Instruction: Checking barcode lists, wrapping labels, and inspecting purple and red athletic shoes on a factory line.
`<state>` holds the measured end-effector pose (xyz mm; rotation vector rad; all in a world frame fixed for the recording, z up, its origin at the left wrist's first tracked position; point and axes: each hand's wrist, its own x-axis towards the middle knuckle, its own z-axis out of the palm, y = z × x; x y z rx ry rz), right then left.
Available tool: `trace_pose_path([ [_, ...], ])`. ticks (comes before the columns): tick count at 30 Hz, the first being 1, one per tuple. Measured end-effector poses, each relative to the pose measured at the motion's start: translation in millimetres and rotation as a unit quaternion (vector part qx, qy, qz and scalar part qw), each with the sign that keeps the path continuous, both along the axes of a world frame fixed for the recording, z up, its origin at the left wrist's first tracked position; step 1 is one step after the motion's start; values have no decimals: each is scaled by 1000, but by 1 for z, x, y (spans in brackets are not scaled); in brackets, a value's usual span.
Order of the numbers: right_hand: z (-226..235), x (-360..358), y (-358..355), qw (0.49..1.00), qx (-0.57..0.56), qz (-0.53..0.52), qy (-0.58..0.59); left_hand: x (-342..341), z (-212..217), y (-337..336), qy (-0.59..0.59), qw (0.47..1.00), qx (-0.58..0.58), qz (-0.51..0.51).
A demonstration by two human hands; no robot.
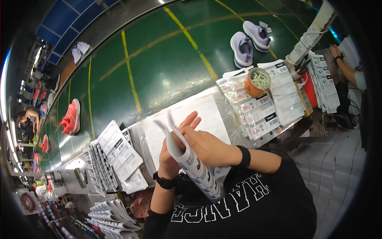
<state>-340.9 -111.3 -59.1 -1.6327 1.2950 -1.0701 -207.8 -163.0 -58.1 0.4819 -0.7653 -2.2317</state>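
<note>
A thick bundle of printed label sheets [200, 172], bent over into a fold, is held upright in front of my chest. My left hand [168, 162] grips it from the left, partly covered by the paper. My right hand [209, 148] presses against its right side, closed on the sheets. Some fingers stick out beyond the fold near the top. Beneath the hands, a stack of blank white paper [215, 115] in clear plastic lies on the bench edge. Left of it are piled label sheets [121, 153], some flat and some folded.
Label stacks [278, 75] lie at right, topped by an orange tin [252, 88] of rubber bands. Lilac shoes [241, 49] and red shoes [71, 117] stand on the green conveyor belt [159, 59]. A white post [312, 38] rises at right, near another person's arms [347, 69]. Folded bundles [113, 219] sit low left.
</note>
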Motion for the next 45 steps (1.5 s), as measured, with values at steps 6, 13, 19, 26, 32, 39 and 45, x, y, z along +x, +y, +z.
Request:
trace_pose_path([
  [6, 18, -24, 21, 996, 13, -76, 55, 61, -21, -6, -62, 992, -100, 49],
  [13, 15, -13, 59, 975, 162, -42, -146, 44, -8, 3, -171, 952, -157, 198],
  [19, 15, -46, 76, 978, 176, -72, -88, 62, -31, 21, -196, 977, -31, 73],
  [26, -19, -154, 51, 817, -93, -482, 303, 69, -32, 21, -127, 988, -11, 92],
  [32, -29, -186, 51, 813, -162, -419, 371, 63, -24, 25, -149, 984, -23, 97],
  [39, -13, -197, 60, 869, 14, -456, -193, 62, -21, 30, -154, 982, -29, 100],
  [45, 36, -153, 64, 852, 57, -229, -467, 60, -15, 33, -178, 977, -39, 107],
])
